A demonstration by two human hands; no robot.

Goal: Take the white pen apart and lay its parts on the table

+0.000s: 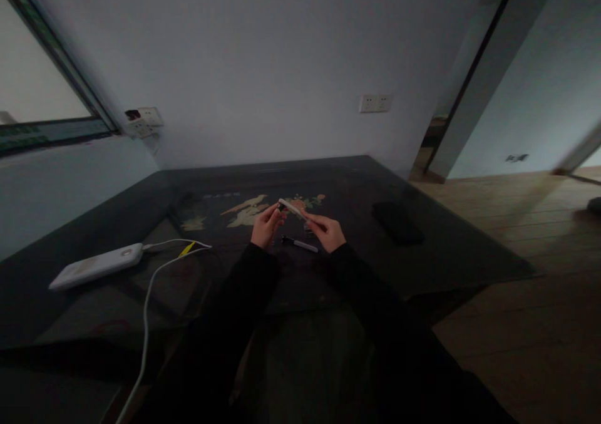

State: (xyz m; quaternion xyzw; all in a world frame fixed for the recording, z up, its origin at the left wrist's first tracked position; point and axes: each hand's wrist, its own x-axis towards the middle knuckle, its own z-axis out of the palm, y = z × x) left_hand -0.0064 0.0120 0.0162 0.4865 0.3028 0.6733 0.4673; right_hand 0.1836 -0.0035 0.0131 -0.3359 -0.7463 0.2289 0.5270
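Note:
Both hands meet over the middle of the dark table point(357, 248). A thin, pale, stick-like thing point(292, 208) slants between them; dim light and blur hide its exact kind. My left hand point(265, 226) is closed around its left end, where a small dark piece shows at the fingertips. The lower right end is pinched between the thumb and fingers of my right hand point(328, 232). Below the hands lies a marker pen point(303, 245) with a grey-white barrel and a dark end. Close to my right fingers sits a small greyish object point(308, 228), too unclear to name.
A white power bank point(98, 266) lies at the left, with a white cable point(146, 311) running over the table's front edge. At the right rests a flat black object point(397, 222). Wall sockets point(374, 103) are behind the table, which bears a bird-and-flower picture point(246, 213).

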